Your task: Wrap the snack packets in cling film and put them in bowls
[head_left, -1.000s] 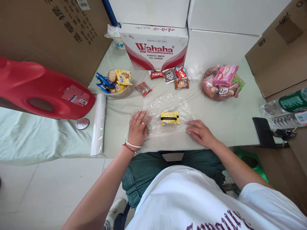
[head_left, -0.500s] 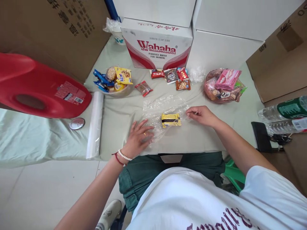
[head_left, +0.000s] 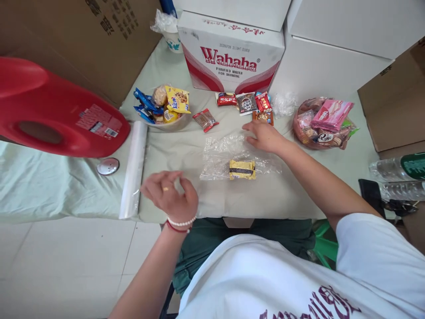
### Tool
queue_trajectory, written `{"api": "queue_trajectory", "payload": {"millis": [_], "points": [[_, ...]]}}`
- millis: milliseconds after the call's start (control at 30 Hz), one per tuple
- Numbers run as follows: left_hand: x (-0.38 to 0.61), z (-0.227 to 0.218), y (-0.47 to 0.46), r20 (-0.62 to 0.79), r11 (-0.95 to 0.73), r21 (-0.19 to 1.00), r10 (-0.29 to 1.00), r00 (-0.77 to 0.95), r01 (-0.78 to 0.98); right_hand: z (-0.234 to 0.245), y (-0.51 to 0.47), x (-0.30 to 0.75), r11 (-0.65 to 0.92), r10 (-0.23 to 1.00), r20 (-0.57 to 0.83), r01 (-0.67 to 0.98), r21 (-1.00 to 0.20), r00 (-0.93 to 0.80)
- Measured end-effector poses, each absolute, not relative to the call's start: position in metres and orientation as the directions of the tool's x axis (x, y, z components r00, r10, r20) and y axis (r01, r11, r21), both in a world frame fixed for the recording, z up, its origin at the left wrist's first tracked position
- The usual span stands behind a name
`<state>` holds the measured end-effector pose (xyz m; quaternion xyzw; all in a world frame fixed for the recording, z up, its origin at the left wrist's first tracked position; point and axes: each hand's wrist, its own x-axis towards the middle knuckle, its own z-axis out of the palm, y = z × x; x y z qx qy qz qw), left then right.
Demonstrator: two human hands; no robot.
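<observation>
A yellow snack packet with a dark band (head_left: 242, 170) lies on a crumpled clear plastic sheet (head_left: 219, 153) in the middle of the table. My right hand (head_left: 265, 136) is over the sheet's far right part, empty, fingers extended toward the small wrapped snacks; an orange-brown packet (head_left: 263, 116) is just beyond it. Left of the sheet, my left hand (head_left: 171, 192) is raised, slightly blurred, with loosely bent fingers and the thumb apart, holding nothing. Close to those fingers lies a roll of clear plastic (head_left: 133, 170). A red-ended brown packet (head_left: 206, 120) rests farther back.
A bowl of snacks (head_left: 171, 125) stands back left, another bowl (head_left: 300, 137) at right. Red (head_left: 226, 99), dark (head_left: 246, 103) packets and crumpled plastic (head_left: 284, 104) sit before the Wahaba-style water carton (head_left: 232, 57). A big red jug (head_left: 76, 119) is at left, bottles (head_left: 395, 190) at right.
Both hands have left the plastic sheet: my left hand moved left and lifted, my right moved away toward the far packets. The sheet's near left part has shifted; the yellow packet stays on it.
</observation>
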<state>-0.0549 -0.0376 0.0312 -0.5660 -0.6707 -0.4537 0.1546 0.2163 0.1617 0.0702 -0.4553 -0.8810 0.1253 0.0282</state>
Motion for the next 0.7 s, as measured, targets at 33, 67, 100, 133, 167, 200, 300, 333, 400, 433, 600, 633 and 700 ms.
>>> {"api": "queue_trajectory", "payload": {"millis": [33,67,100,133,167,200,300,333,400,433,600,633,700], "points": [[-0.044,0.037,-0.048,0.771,-0.156,0.357,0.606,-0.196,0.921,0.066,0.169,0.206,0.571,0.790,-0.098,0.784,-0.245,-0.605],[-0.032,0.042,-0.056,0.793,-0.288,0.282,0.607,-0.053,0.915,0.062,0.175,0.197,0.571,0.779,-0.142,0.785,-0.241,-0.610],[-0.019,0.046,-0.061,0.767,-0.400,0.233,0.636,0.085,0.886,0.058,0.179,0.190,0.558,0.777,-0.189,0.796,-0.236,-0.601],[-0.007,0.048,-0.063,0.707,-0.467,0.219,0.681,0.191,0.856,0.055,0.183,0.183,0.535,0.781,-0.233,0.813,-0.230,-0.579],[0.004,0.049,-0.061,0.636,-0.500,0.218,0.724,0.266,0.838,0.054,0.185,0.179,0.505,0.789,-0.269,0.832,-0.229,-0.553],[0.014,0.048,-0.057,0.559,-0.503,0.227,0.769,0.311,0.834,0.054,0.186,0.177,0.475,0.795,-0.296,0.847,-0.239,-0.529],[0.030,0.042,-0.038,0.358,-0.439,0.263,0.871,0.336,0.859,0.065,0.181,0.180,0.427,0.777,-0.318,0.826,-0.367,-0.543],[0.033,0.039,-0.032,0.305,-0.414,0.273,0.894,0.330,0.869,0.071,0.176,0.183,0.432,0.763,-0.296,0.795,-0.426,-0.574],[0.035,0.037,-0.025,0.225,-0.373,0.284,0.921,0.317,0.883,0.081,0.158,0.191,0.481,0.729,-0.205,0.702,-0.525,-0.653],[0.035,0.036,-0.024,0.199,-0.359,0.287,0.929,0.311,0.888,0.084,0.147,0.195,0.523,0.704,-0.148,0.649,-0.553,-0.694],[0.031,0.030,-0.024,0.145,-0.295,0.363,0.955,0.259,0.884,0.072,0.077,0.211,0.712,0.542,-0.103,0.521,-0.471,-0.834],[0.028,0.027,-0.024,0.149,-0.294,0.420,0.955,0.255,0.858,0.065,0.067,0.214,0.721,0.541,-0.123,0.534,-0.442,-0.832],[0.018,0.018,-0.023,0.183,-0.307,0.596,0.952,0.247,0.742,0.050,0.052,0.218,0.727,0.556,-0.123,0.553,-0.407,-0.822]]}}
